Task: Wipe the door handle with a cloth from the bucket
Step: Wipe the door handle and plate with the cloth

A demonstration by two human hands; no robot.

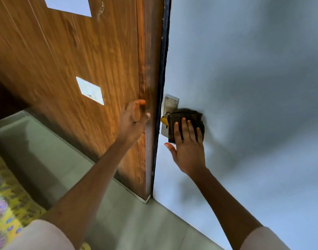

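Nearest to me, two pale sleeves sit at the bottom of the view, and both bare forearms reach up and away over the grey floor (129, 221). A patterned yellow cloth or mat (4, 201) lies at the lower left edge; I cannot tell what it is. I see no bucket anywhere.

Further out, my left hand (134, 121) rests against the brown wooden frame (147, 87) beside the door's dark edge, fingers loosely curled and holding nothing. My right hand (188, 147) lies flat with its fingers (184, 129) spread, pressing a dark folded cloth (187, 116) against the pale blue door (244, 87). It is a flat press, not a pinch.

The cloth covers the door handle itself, so I cannot see the lever; only the steel plate (170, 103) behind it shows above and left of the cloth, with a yellow piece (164, 120) poking out at the cloth's left side. It may be a key tag, but it is too blurred to say.

Beyond the hands, a white switch plate (90, 91) sits on the wooden panel, well apart from the work.

I judge the cloth already fetched and the wiping under way. Whether the whole handle and plate are clean, I cannot tell; the upper plate looks not yet covered.
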